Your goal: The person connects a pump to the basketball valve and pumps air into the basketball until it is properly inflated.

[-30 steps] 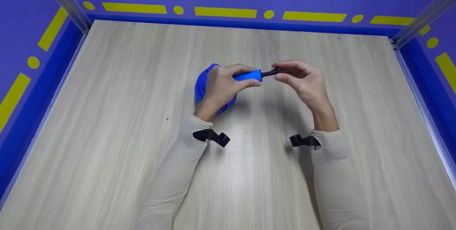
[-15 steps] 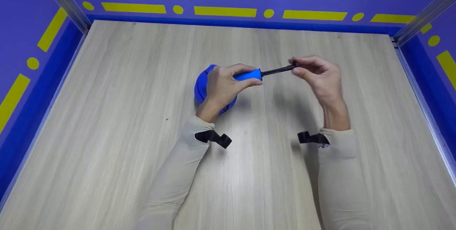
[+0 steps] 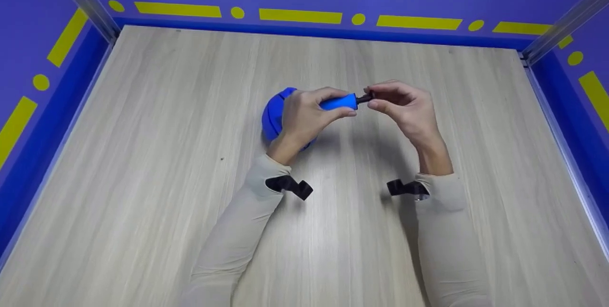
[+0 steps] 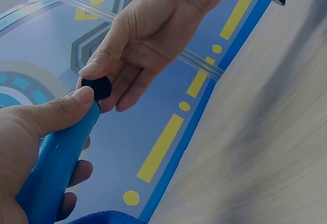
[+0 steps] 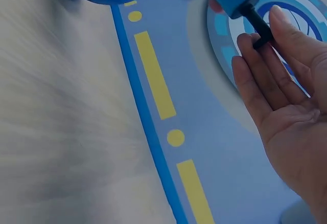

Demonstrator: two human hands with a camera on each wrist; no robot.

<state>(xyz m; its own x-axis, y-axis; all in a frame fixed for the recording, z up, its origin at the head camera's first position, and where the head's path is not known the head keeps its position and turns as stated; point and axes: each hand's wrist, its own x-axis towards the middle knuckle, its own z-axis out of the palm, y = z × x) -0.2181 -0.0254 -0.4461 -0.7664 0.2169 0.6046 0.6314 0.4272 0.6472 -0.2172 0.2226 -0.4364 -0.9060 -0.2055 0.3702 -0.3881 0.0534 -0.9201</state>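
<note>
In the head view, my left hand (image 3: 303, 119) grips the bright blue barrel of a hand pump (image 3: 340, 102). The pump is held above the table, its black end pointing right. My right hand (image 3: 407, 112) pinches the small black handle (image 5: 262, 42) between thumb and fingertips. Only a short length of black rod (image 5: 254, 20) shows between barrel and handle. A blue ball with black lines (image 3: 272, 115) sits behind and left of my left hand, which partly covers it. The pump's other end is hidden, so I cannot tell whether it joins the ball.
A pale wood-grain table (image 3: 157, 154) lies below both hands. Blue-purple panels with yellow dashes and dots (image 3: 300, 15) border its back and sides, with metal posts (image 3: 88, 4) at the corners. Black wrist mounts (image 3: 289, 186) jut inward from both sleeves.
My right hand first drew the handle out to the right, baring a long stretch of rod, then pushed it back left toward the barrel. My left hand shifted slightly right.
</note>
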